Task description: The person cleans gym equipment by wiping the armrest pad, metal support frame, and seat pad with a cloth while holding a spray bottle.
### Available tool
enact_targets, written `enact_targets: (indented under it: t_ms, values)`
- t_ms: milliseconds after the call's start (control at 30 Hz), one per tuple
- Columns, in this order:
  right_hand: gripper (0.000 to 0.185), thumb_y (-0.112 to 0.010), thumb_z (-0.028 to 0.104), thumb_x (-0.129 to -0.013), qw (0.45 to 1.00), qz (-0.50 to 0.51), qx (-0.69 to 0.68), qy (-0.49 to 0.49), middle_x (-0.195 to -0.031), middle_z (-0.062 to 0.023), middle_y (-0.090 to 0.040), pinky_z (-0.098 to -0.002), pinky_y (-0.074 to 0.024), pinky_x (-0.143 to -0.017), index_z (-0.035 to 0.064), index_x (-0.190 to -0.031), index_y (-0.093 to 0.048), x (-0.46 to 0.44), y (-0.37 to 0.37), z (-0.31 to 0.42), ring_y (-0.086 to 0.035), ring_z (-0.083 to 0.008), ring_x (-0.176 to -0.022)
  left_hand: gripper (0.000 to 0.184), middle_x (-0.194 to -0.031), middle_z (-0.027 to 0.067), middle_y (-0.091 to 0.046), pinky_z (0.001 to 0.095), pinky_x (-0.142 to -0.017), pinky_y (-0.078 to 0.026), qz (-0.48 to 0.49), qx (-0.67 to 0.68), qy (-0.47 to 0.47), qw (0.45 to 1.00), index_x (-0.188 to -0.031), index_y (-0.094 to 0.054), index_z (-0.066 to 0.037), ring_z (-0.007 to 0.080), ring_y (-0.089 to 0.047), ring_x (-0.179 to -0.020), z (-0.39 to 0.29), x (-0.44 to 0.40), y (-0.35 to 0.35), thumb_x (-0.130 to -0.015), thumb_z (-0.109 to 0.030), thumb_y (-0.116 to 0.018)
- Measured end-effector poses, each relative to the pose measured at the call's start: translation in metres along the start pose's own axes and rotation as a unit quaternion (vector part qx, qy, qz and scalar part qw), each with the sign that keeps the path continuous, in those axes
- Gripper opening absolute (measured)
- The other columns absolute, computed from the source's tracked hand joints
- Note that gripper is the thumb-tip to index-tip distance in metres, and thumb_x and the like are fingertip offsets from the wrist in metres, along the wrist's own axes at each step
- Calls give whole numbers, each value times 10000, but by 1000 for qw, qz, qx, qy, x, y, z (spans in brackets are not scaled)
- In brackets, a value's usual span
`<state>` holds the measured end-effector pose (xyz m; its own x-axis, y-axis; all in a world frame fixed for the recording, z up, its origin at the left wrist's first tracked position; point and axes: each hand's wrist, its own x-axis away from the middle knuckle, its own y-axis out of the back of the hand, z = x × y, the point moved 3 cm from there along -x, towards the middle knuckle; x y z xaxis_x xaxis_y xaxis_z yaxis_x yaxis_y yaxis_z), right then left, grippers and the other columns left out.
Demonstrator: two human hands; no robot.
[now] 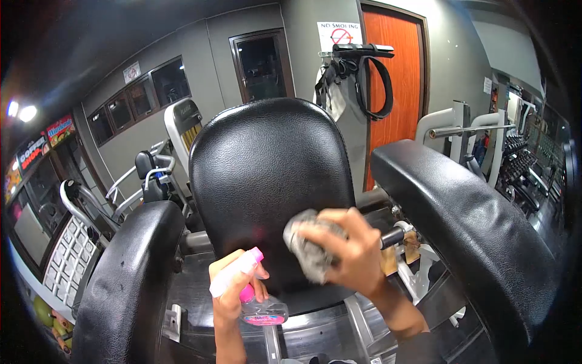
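Observation:
My left hand (232,285) is wrapped round a clear spray bottle (265,312) with a pink and white trigger head, its nozzle facing right. In my right hand (351,246) is a bunched grey cloth (307,252), slightly blurred. Both hands are in front of the lower part of a black padded backrest (273,164). Whether the cloth touches the padding I cannot tell.
Black arm pads flank the backrest, one on the left (130,285) and one on the right (467,224). Belts (379,88) hang on the wall by an orange door (397,67). Other gym machines (154,170) and a dumbbell rack (518,164) stand behind.

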<state>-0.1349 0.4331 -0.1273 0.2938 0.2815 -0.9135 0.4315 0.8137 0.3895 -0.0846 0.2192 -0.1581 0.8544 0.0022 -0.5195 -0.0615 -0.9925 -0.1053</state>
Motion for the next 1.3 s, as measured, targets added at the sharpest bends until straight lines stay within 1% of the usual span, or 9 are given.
enact_targets:
  t_ms: [100, 300, 667, 733, 833, 1100, 1167, 1200, 1300]
  values:
    - [601, -812, 179, -577, 999, 27, 28, 15, -1031, 8, -597, -311, -556, -665, 293, -1155, -691, 5, 4, 3, -591, -193, -812, 330, -719, 149, -628, 291, -461, -506, -17, -7, -5, 1000, -814, -586, 81, 173, -581, -440, -1, -2, -4, -906, -234, -552]
    - [428, -750, 147, -666, 988, -153, 9, -31, -987, -77, -618, -403, -526, -731, 180, -1090, -704, -44, 23, -51, -632, -283, -860, 320, -724, 153, -626, 284, -452, -503, -42, -39, -6, 998, -814, -589, 79, 178, -588, -442, -5, -4, -5, -913, -221, -542]
    - [365, -783, 121, -678, 984, -163, -29, -63, -940, -93, -625, -366, -529, -752, 147, -1038, -724, 8, 11, -40, -649, -288, -874, 298, -758, 150, -637, 284, -468, -512, 33, -10, 1, 999, -897, -608, 112, 177, -601, -464, 2, -10, -35, -947, -176, -547]
    - [338, -742, 51, -750, 968, -217, -84, -93, -972, -129, -633, -372, -517, -793, 94, -1078, -676, -16, 9, -55, -653, -319, -922, 292, -761, 150, -638, 283, -470, -513, 48, -16, -3, 999, -897, -610, 112, 177, -605, -469, 3, -15, -44, -946, -169, -548]
    - [163, -626, 19, -920, 913, -197, -298, -196, -1020, -44, -637, -253, -455, -824, -24, -1077, -625, -23, 1, -70, -593, -116, -927, 268, -768, 150, -641, 278, -482, -518, 71, -35, -2, 997, -891, -613, 112, 175, -611, -478, 3, -21, -54, -940, -146, -559]
    - [295, -630, 187, -952, 894, -92, -283, -335, -1082, -89, -670, -299, -485, -877, 19, -1194, -619, 42, -14, -91, -632, -154, -992, 255, -772, 153, -642, 282, -490, -524, 74, -22, 23, 997, -891, -609, 112, 168, -609, -482, 8, -24, -54, -942, -133, -561]
    - [315, -709, 154, -890, 805, -94, -421, -407, -1097, -81, -678, -277, -486, -875, -27, -1142, -659, 17, -9, -93, -641, -157, -988, 256, -775, 154, -642, 283, -491, -525, 74, -29, 26, 997, -894, -607, 112, 167, -609, -483, 8, -26, -55, -945, -134, -559]
    - [354, -716, 194, -893, 766, -159, -514, -353, -1152, -76, -649, -277, -462, -911, -12, -1171, -645, 25, -36, -111, -613, -149, -1052, 252, -777, 154, -642, 283, -490, -525, 72, -29, 23, 997, -898, -605, 113, 165, -609, -483, 8, -27, -55, -945, -131, -557]
    - [410, -719, 233, -895, 755, -180, -469, -421, -1156, -80, -631, -273, -434, -945, -15, -1205, -619, -5, -31, -102, -594, -153, -1079, 244, -776, 155, -641, 283, -489, -523, 70, -27, 23, 997, -904, -604, 113, 162, -607, -482, 7, -27, -55, -946, -122, -554]
